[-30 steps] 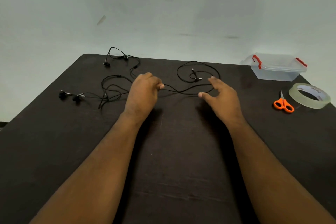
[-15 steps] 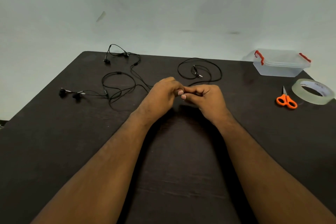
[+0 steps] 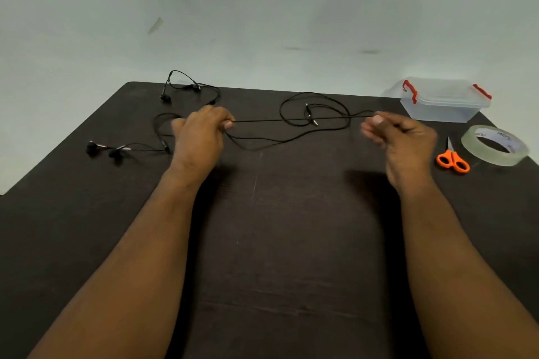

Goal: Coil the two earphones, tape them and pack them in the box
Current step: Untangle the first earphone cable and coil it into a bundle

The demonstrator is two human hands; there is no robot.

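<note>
- My left hand point(image 3: 201, 137) pinches the earphone cable point(image 3: 291, 119) at about 10 o'clock from desk centre, fingers curled tight round it.
- My right hand point(image 3: 399, 137) pinches the same cable out at 2 o'clock; the grip is closed on the wire, though motion blur hides the fingertips.
- Between the two hands the cable runs taut and straight above the desk point(image 3: 277, 242), crossing over a slack loop and the jack plugs point(image 3: 310, 116) at 12 o'clock.
- This set's earbuds point(image 3: 106, 150) lie at 9 o'clock; the second earphone point(image 3: 186, 87) sits at 11 o'clock, near the far edge, not yet coiled.
- The box point(image 3: 443, 102) stands lid on at 2 o'clock, with tape point(image 3: 494, 146) and scissors point(image 3: 452, 159) just beside each other at 3 o'clock.
- Risk: the two cables overlap near my left hand, so pulling harder could drag the second earphone along or tighten a knot.
- Risk: the slack loop could snag on the plugs once I start winding.
- Risk: too much tension may strain the thin wire at the pinch points.
</note>
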